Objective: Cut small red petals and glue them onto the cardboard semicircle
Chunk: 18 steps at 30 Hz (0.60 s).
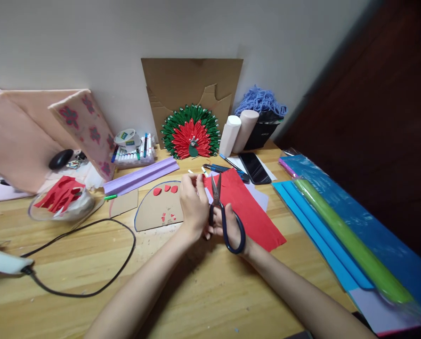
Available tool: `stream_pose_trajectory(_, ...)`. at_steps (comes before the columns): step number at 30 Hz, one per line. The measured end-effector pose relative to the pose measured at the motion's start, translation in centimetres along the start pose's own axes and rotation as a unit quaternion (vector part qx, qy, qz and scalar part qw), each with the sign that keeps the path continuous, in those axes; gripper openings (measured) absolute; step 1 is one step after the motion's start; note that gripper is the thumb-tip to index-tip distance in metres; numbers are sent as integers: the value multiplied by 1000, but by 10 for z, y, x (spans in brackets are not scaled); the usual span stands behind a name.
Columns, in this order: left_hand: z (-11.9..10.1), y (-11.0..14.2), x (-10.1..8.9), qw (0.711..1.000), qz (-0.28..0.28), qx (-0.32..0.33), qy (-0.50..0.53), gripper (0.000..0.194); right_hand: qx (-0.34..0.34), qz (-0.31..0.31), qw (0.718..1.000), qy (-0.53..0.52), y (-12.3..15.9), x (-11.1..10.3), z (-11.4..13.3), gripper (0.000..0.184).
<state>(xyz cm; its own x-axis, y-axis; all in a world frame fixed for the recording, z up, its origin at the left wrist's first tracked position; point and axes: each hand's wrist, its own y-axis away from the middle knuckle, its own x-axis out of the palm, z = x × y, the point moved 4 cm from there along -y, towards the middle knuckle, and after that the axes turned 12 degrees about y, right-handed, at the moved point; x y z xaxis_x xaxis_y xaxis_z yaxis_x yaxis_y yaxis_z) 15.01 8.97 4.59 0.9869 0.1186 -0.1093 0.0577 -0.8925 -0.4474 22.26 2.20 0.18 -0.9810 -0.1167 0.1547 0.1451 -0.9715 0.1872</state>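
Observation:
My right hand (pixel 229 228) grips dark-handled scissors (pixel 239 235), whose blades point up and stand slightly apart. Close beside the blades, my left hand (pixel 193 203) is closed, with red paper (pixel 208 181) at its fingertips; whether this bit joins the larger sheet cannot be made out. Behind and to the right of the scissors lies a large red sheet (pixel 256 212). Left of my left hand is a half-round cardboard piece (pixel 149 209) with a blue edge and several small red cutouts (pixel 157 191) on it.
A peacock-like green and red fan (pixel 191 134) leans on cardboard at the back. A bowl of red scraps (pixel 62 200), a glue gun (pixel 5 259) and its looped cable (pixel 134 245) are at left. A phone (pixel 255 167) and wrapped rolls (pixel 352 240) lie at right.

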Motion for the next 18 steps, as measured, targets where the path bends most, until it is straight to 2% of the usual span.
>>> stream_pose_trajectory(4,3,-2,-3,1000,-12,14,-25,15,-19,25,998,51,7,9,-2,80)
stream_pose_trajectory(8,4,1,0,999,7,23,-49,13,-35,10,995,95,7,7,-7,76)
stream_pose_trajectory(14,5,4,5,993,24,65,-98,14,-18,-36,997,71,4,2,-14,66)
stream_pose_trajectory(18,3,2,4,986,23,104,-128,15,-1,-30,998,55,6,4,-13,64)
